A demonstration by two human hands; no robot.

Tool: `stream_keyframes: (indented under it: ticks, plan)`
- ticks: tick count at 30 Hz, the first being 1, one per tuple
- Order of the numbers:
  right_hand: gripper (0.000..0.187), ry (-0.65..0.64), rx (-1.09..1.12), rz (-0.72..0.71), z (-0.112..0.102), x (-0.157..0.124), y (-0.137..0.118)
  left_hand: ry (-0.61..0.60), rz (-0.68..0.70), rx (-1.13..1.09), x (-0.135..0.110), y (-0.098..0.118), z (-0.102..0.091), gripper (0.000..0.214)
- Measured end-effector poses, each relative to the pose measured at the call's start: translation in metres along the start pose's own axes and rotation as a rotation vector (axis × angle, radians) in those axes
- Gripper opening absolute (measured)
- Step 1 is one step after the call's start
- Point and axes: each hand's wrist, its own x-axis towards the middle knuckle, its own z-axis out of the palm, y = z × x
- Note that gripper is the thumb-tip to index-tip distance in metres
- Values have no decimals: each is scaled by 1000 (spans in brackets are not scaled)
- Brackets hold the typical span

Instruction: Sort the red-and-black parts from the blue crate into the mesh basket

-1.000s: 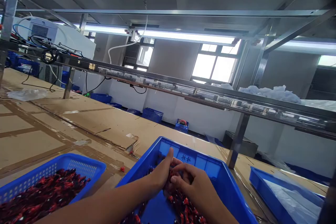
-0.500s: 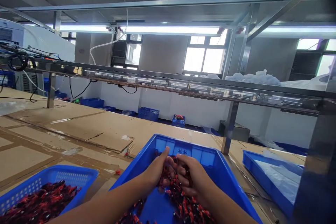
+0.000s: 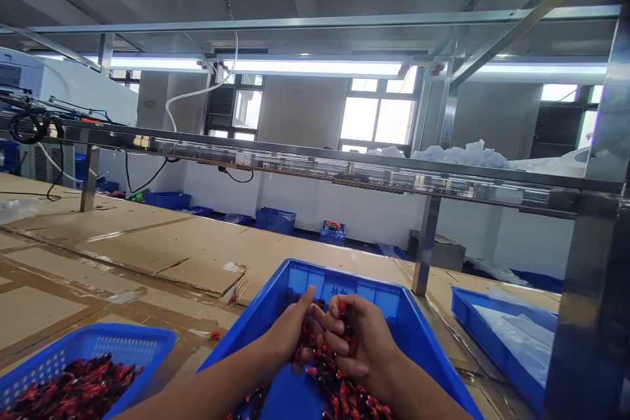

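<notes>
Both of my hands are inside a blue plastic bin (image 3: 418, 348) in front of me. The bin holds a heap of small red and black pieces (image 3: 339, 394). My left hand (image 3: 290, 328) cups some of those pieces, thumb up, fingers curled round them. My right hand (image 3: 357, 341) is closed on a bunch of the same pieces right beside it, the two hands touching. At the lower left a blue mesh basket (image 3: 123, 344) is filled with more red and black pieces.
The table is covered with taped cardboard sheets (image 3: 147, 249). A blue tray with clear plastic bags (image 3: 512, 335) sits at the right. A steel rail (image 3: 344, 167) crosses above the table on metal posts (image 3: 423, 243). Blue crates (image 3: 275, 218) stand on the floor behind.
The view has tilted and shifted slightly. My hands have drawn a bunch of pieces up from the heap, and my right hand has closed tighter on them.
</notes>
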Motion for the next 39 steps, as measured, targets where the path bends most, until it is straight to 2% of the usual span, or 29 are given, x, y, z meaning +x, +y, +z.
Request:
stream_keyframes:
  ticks: [5, 6, 8, 10, 11, 14, 16, 19, 22, 25, 28, 34, 39]
  plan:
    - [24, 38, -170, -86, -1, 4, 7, 13, -33, -90, 3, -1, -3, 74]
    - [21, 58, -273, -152, -1, 4, 8, 26, -46, -116, 4, -1, -4, 71]
    - [7, 103, -645, -349, -2, 2, 10, 38, -59, -168, 5, 0, -5, 68]
    - [15, 126, -1088, -527, -3, -1, 10, 40, -67, -197, 5, 1, -6, 68]
    - [19, 118, -1252, -573, -4, -2, 10, 41, -73, -196, 4, 1, -6, 68]
    - [19, 74, -1392, -585, -4, -5, 9, 41, -110, -157, 1, 2, -5, 70]
    - [14, 76, -1319, -575, -5, -5, 10, 34, -138, -135, 0, 2, -4, 69]
    - [6, 148, -1027, -519, -5, -1, 12, 62, -158, -134, 1, -1, -4, 64]
    - [14, 213, -743, -404, -5, 6, 12, 83, -158, -159, 6, -4, -7, 65]
    - [26, 185, -502, -232, -4, 9, 9, 60, -157, -162, 10, -6, -9, 72]
    - [26, 117, -319, -110, -2, 7, 5, 38, -159, -136, 10, -7, -9, 73]
    - [25, 54, -110, 23, 0, 4, 6, 43, -131, -59, 4, -4, -6, 68]
    - [20, 75, -29, 10, -6, 7, 8, -10, -150, -23, 3, -3, -5, 70]
